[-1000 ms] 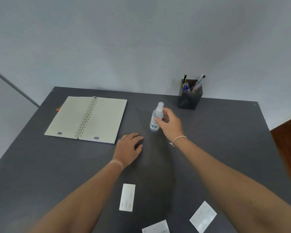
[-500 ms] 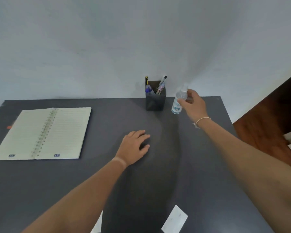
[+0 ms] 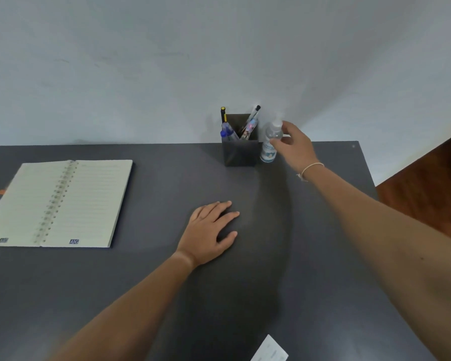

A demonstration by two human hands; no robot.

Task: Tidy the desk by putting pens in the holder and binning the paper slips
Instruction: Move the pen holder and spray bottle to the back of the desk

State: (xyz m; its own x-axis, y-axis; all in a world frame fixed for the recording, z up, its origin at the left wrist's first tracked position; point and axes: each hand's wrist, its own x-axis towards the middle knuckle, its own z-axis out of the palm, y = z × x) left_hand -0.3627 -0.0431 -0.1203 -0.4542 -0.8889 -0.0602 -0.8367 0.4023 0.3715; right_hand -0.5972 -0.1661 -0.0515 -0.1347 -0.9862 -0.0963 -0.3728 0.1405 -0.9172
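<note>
An open spiral notebook (image 3: pixel 60 203) is seen lying flat at the left of the dark desk (image 3: pixel 151 287). The left hand (image 3: pixel 210 231) is pressed flat, fingers spread. At the back edge, several pens (image 3: pixel 250 123) are held upright in the black holder (image 3: pixel 240 152). Just beside it, a spray bottle (image 3: pixel 271 142) is pinched near its top by the right hand (image 3: pixel 293 144). One paper slip (image 3: pixel 270 351) is left at the near edge.

**Soft, even light; wide-angle bend**

Diffuse daylight, moderately bright, no glare. Broad soft shadow on the table (image 3: pixel 266 256) beneath the right forearm. Wall (image 3: pixel 167 61) unevenly shaded, brighter at right. Table edges bow outward. Spray bottle (image 3: pixel 270 142) top slightly blurred; notebook (image 3: pixel 60 204) lines soft.
</note>
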